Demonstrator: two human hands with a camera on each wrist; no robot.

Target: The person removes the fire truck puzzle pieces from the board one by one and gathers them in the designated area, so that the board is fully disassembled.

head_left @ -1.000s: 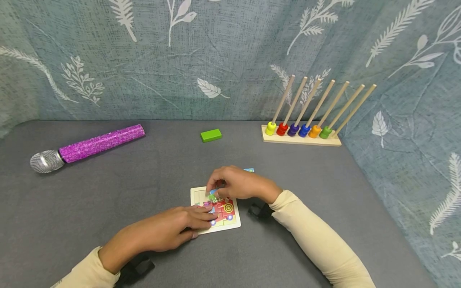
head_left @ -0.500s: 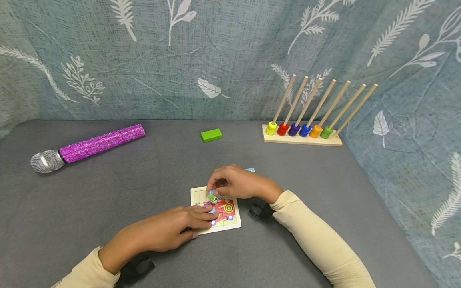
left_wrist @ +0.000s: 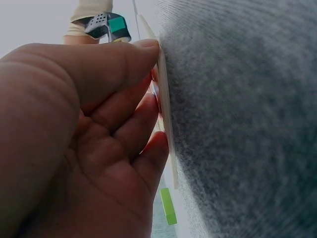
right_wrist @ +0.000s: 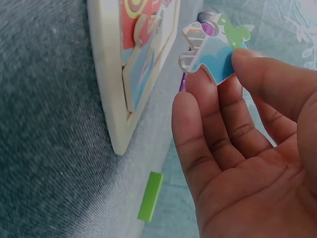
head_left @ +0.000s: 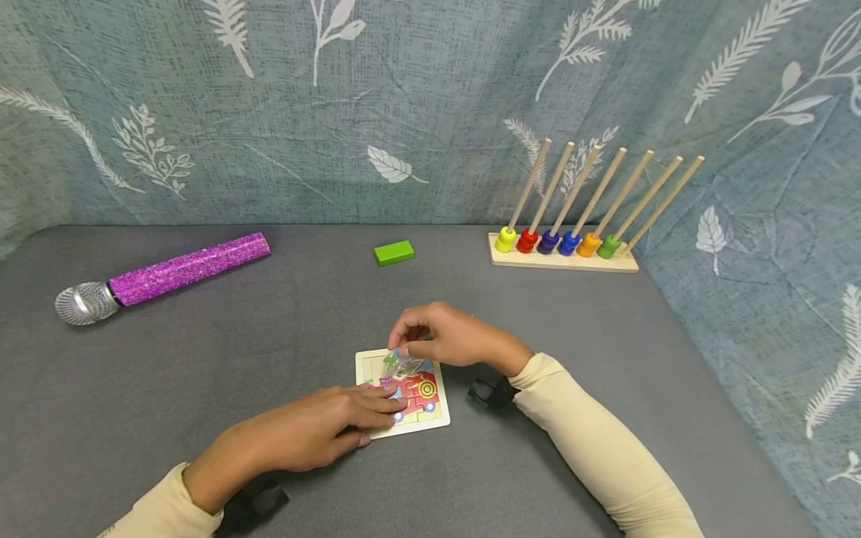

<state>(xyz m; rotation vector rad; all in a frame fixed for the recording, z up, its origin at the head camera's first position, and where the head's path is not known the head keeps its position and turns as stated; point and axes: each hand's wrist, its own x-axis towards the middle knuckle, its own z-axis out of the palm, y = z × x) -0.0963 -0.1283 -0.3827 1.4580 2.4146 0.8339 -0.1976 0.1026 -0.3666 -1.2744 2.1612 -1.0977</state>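
Observation:
My right hand point(head_left: 451, 336) pinches a jigsaw piece point(right_wrist: 218, 52) between thumb and fingers, just over the far part of a small wooden puzzle board point(head_left: 420, 429). Blue, green and grey-white print shows on the tilted piece. My left hand point(head_left: 323, 426) lies on the near left of the board with straight fingers across the fitted red pieces. In the left wrist view its thumb point(left_wrist: 141, 52) touches the board's edge. A blue corner piece point(right_wrist: 141, 79) sits in the frame, and bare wood shows at the far left of the board.
Behind the board lies a green block point(head_left: 394, 253). A glittery purple microphone point(head_left: 181, 270) is at the far left. At the back right stands a wooden peg rack point(head_left: 565, 261) with coloured beads. A patterned cloth point(head_left: 269, 134) hangs behind the table.
My right hand has risen slightly and tilted the jigsaw piece, so more of its face shows. A blue piece behind that hand is now almost hidden. The left hand has stayed put.

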